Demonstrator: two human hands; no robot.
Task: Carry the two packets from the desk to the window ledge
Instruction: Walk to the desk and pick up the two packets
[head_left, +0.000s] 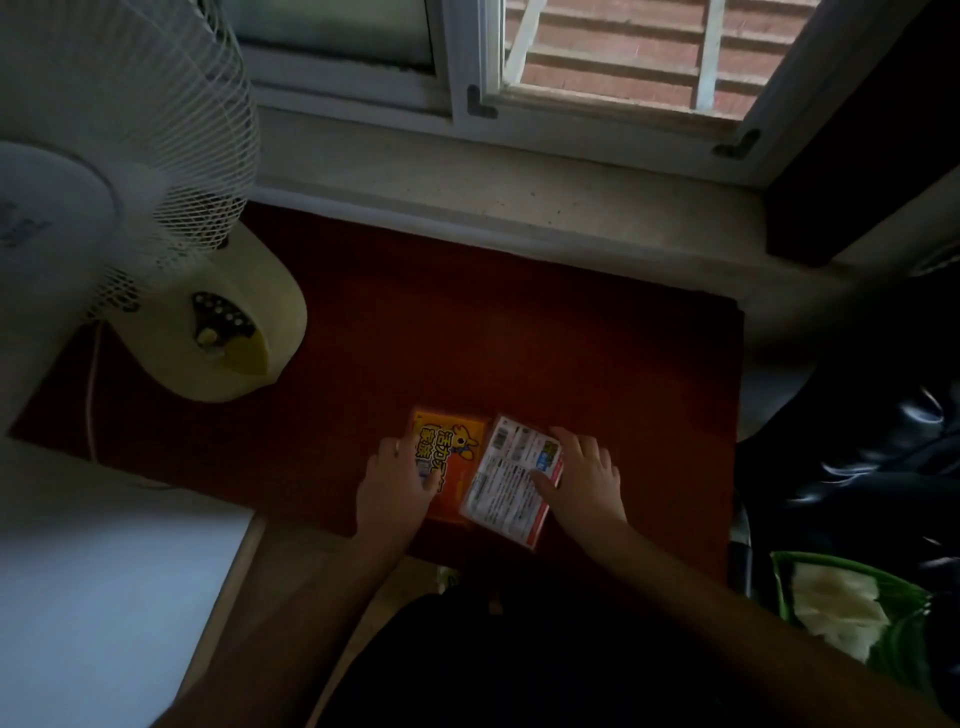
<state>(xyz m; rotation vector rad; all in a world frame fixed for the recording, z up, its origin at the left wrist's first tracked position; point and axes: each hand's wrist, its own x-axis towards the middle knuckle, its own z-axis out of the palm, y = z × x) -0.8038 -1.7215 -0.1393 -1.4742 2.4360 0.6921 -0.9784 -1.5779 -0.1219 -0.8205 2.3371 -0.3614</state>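
Both hands (400, 486) (584, 475) rest flat on 2 packets, orange (457, 467) and white-printed (511, 480).

Both bare forearms are being extended forward from the bottom of the view, converging toward the middle. The left hand (397, 480) is being held palm down, with the thumb turned inward and the fingers curled at its far edge, the fingertips partly hidden. The right hand (584, 475) is likewise being held palm down, its fingers being spread and pointed forward and to the left, the thumb being stretched out to the left. The two hands are being kept near each other but apart, neither being closed into a fist
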